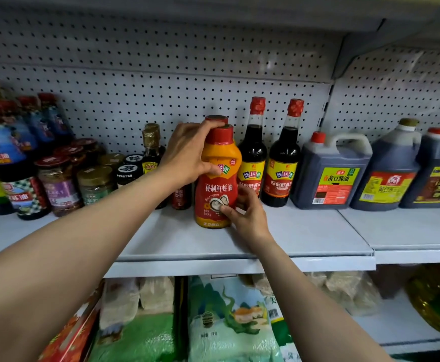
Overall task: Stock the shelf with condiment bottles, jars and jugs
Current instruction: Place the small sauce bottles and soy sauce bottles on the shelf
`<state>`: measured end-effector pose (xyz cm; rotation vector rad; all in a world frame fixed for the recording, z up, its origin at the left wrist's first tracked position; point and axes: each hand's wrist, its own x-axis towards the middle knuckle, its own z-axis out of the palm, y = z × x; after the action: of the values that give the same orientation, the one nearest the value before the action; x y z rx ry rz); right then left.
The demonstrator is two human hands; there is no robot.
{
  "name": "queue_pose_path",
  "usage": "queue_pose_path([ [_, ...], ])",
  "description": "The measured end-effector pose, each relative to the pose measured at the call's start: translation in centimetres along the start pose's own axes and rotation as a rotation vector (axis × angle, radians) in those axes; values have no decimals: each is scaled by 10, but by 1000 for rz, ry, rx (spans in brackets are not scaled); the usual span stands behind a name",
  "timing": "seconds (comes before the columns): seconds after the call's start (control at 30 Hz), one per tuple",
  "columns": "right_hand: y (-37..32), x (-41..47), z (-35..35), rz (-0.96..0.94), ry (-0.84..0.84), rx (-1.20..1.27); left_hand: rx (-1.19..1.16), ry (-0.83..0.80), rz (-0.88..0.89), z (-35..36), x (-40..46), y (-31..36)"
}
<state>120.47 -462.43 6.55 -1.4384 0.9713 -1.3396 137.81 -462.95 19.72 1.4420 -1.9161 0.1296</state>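
Left of frame: jars [59, 181] and small dark bottles [151, 150] crowd the back of the shelf [305, 239]. Centre: left hand [187, 155] curled round the neck and shoulder of the red-and-orange sauce bottle [217, 178], which stands upright on the shelf. Right hand [247, 212] pinches its lower side, thumb on the label. A matching cap shows just behind. Right of centre: two tall soy bottles [268, 158], then jugs [331, 173]. Judgement: square the label forward, line it up before its twin, and let go gently to avoid tipping it.
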Motion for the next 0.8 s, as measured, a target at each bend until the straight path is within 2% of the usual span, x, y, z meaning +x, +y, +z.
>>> queue_pose_path([
  [0.5, 4, 11, 8, 0, 5, 7, 144, 29, 46, 4, 13, -10],
  [0.8, 14, 23, 17, 11, 57, 19, 145, 31, 37, 6, 20, -19],
])
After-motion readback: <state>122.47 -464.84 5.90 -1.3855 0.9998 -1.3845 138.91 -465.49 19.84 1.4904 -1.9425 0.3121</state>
